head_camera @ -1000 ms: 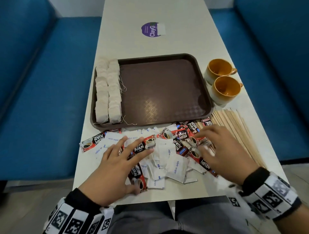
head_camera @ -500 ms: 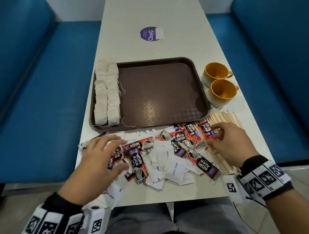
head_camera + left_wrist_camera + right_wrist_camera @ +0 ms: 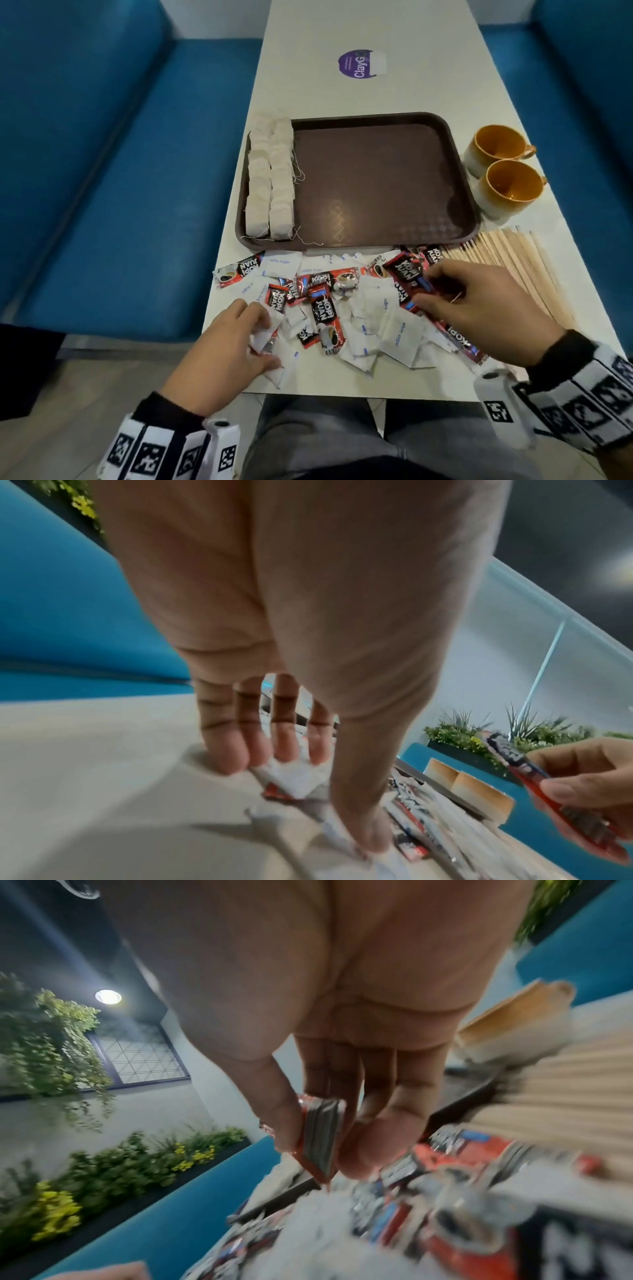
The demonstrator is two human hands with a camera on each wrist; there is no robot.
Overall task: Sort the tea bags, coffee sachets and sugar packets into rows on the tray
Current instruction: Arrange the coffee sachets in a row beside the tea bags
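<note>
The right hand (image 3: 479, 301), lately flat on the pile, now pinches a few coffee sachets (image 3: 411, 277) above the surface's near edge; the left hand (image 3: 226, 346) gathers sugar packets (image 3: 263, 337). The coffee row seems next.

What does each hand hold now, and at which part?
The right hand pinches red coffee sachets at their near end. The left hand grips white sugar packets by their edges.

On the table (image 3: 308, 85) before us, tray (image 3: 459, 192) at twelve o'clock, tea bags (image 3: 270, 178) in its nine o'clock side, cups (image 3: 503, 171) at two, stirrers (image 3: 513, 260) at three, loose sachets and packets (image 3: 359, 308) nearest us.
</note>
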